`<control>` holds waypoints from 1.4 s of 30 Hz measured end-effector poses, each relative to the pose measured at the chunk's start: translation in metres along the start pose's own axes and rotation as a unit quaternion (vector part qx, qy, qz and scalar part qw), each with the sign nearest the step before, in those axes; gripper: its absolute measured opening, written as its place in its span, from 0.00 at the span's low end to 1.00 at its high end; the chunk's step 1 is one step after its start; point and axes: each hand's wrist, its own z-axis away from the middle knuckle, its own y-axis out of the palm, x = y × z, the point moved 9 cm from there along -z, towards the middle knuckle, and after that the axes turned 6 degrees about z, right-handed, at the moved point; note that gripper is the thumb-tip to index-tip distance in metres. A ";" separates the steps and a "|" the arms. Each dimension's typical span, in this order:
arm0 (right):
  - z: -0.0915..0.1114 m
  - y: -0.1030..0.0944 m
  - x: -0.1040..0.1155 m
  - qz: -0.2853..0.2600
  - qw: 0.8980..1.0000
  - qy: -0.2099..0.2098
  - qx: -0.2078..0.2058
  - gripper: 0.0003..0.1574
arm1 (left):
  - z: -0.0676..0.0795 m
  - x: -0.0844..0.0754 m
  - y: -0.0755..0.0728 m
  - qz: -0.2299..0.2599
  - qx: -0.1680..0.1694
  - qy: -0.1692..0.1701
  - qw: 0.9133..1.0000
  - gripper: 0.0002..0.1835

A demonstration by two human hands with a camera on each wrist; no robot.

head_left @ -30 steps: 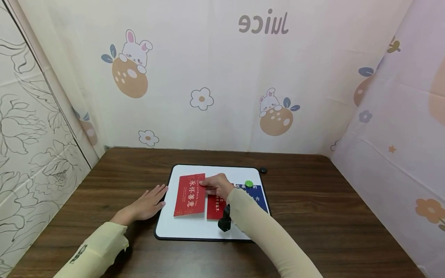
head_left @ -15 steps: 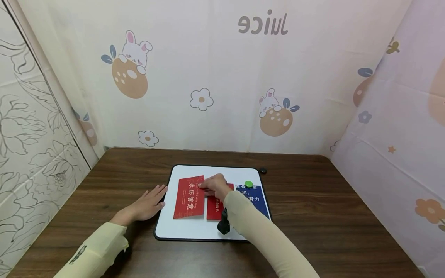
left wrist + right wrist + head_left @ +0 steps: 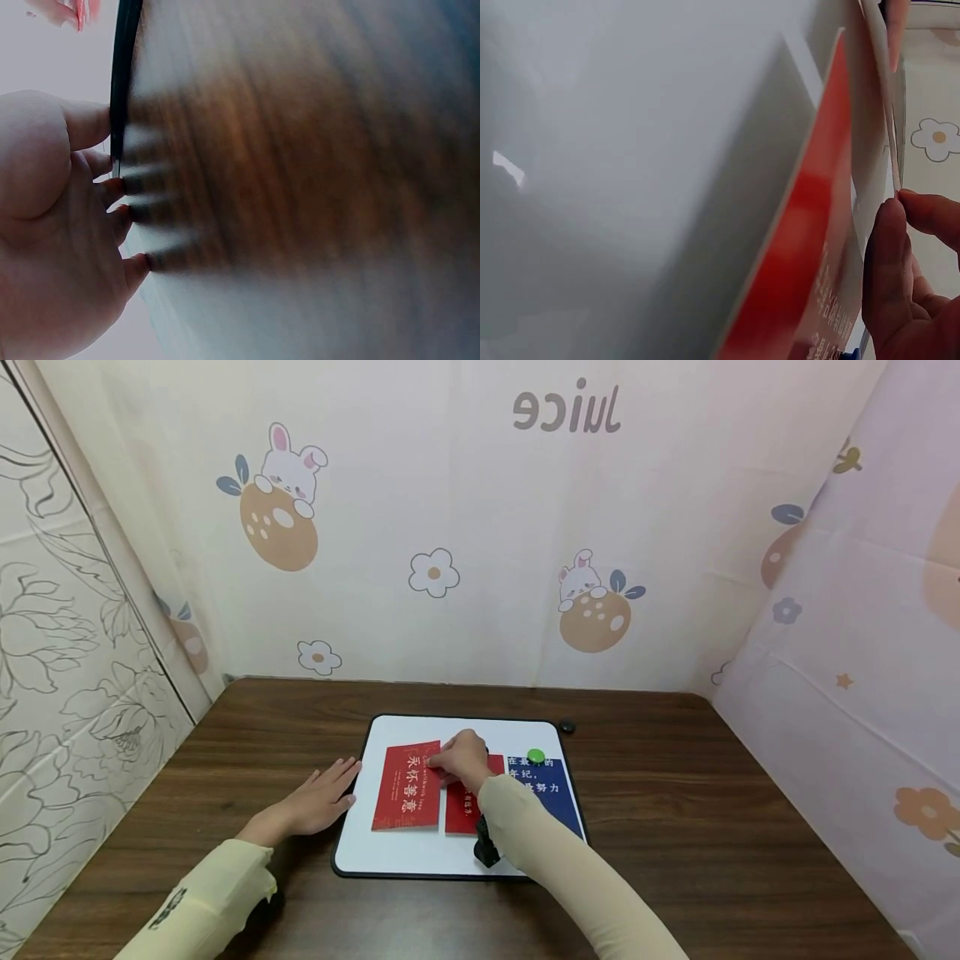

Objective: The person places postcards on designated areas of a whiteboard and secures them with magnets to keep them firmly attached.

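Note:
My right hand (image 3: 467, 760) pinches the upper right edge of a red card (image 3: 405, 806) with white characters, over the left part of a black-rimmed whiteboard (image 3: 397, 858). In the right wrist view that card (image 3: 892, 142) is seen edge-on between thumb and fingertip, off the board. A second red card (image 3: 461, 817) is beside it, partly hidden by my right arm; its edge stands up from the board in the right wrist view. My left hand (image 3: 311, 803) lies with fingers extended at the board's left rim, fingertips touching it.
A blue card (image 3: 561, 814) with white characters lies at the board's right, a round green magnet (image 3: 536, 757) at its top. A small black round piece (image 3: 567, 727) sits on the wooden table (image 3: 697, 827) by the upper right corner. A patterned curtain (image 3: 480, 635) hangs behind.
My right hand has shifted slightly left and toward me, bringing the pinched red card a little lower on the board. The left hand has stayed in place.

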 end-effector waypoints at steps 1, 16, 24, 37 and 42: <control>0.000 0.000 0.001 0.009 1.000 -0.005 -0.002 0.16 | 0.000 0.000 0.000 0.000 0.000 0.001 1.000 0.32; 0.004 -0.002 0.009 0.094 0.995 -0.031 -0.028 0.18 | -0.001 -0.002 -0.002 0.001 -0.004 0.004 1.000 0.32; 0.007 -0.002 0.012 0.106 0.993 -0.044 -0.033 0.21 | -0.004 0.005 0.001 0.003 -0.008 0.012 1.000 0.33; 0.007 0.001 0.016 0.116 0.991 -0.062 -0.033 0.18 | -0.001 -0.001 -0.002 -0.001 -0.003 -0.001 1.000 0.31; 0.007 0.002 0.015 0.118 0.991 -0.058 -0.034 0.18 | 0.001 -0.002 -0.002 -0.002 -0.004 -0.005 1.000 0.31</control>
